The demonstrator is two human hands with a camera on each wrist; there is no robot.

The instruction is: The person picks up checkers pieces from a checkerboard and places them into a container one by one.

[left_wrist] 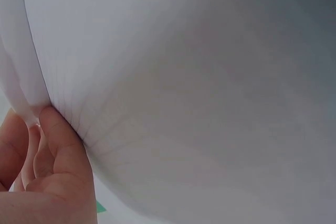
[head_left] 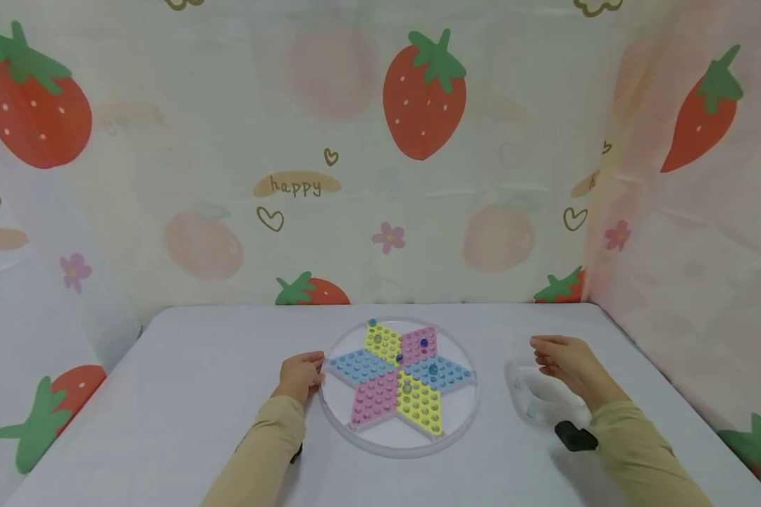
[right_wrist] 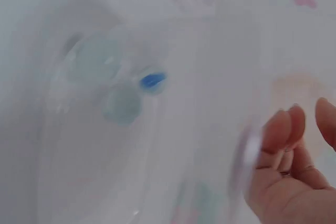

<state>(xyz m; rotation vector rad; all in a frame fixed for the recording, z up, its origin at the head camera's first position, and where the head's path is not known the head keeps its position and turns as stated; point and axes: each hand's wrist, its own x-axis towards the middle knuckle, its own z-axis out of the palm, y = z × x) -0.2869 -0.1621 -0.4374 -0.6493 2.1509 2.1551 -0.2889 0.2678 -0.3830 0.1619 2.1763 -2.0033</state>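
A round clear-rimmed Chinese checkers board (head_left: 398,451) lies on the table, its star made of pink, yellow and blue sections. Several glass marbles sit on it, among them a dark blue marble (head_left: 424,343) on pink and a teal marble (head_left: 373,322) at the far yellow tip. My left hand (head_left: 301,373) pinches the board's left rim between thumb and fingers. Over the far side of a clear plastic box (head_left: 518,394) hovers my right hand (head_left: 567,362), fingers loosely bent, thumb apart, nothing visible between them. Inside the box are pale green marbles (right_wrist: 123,104) and a blue-swirled marble (right_wrist: 153,81).
The white table (head_left: 215,394) ends at a back edge against a strawberry-print curtain (head_left: 228,141). More of the same print hangs at the left and right sides. A black wrist camera (head_left: 576,436) is strapped under the right forearm.
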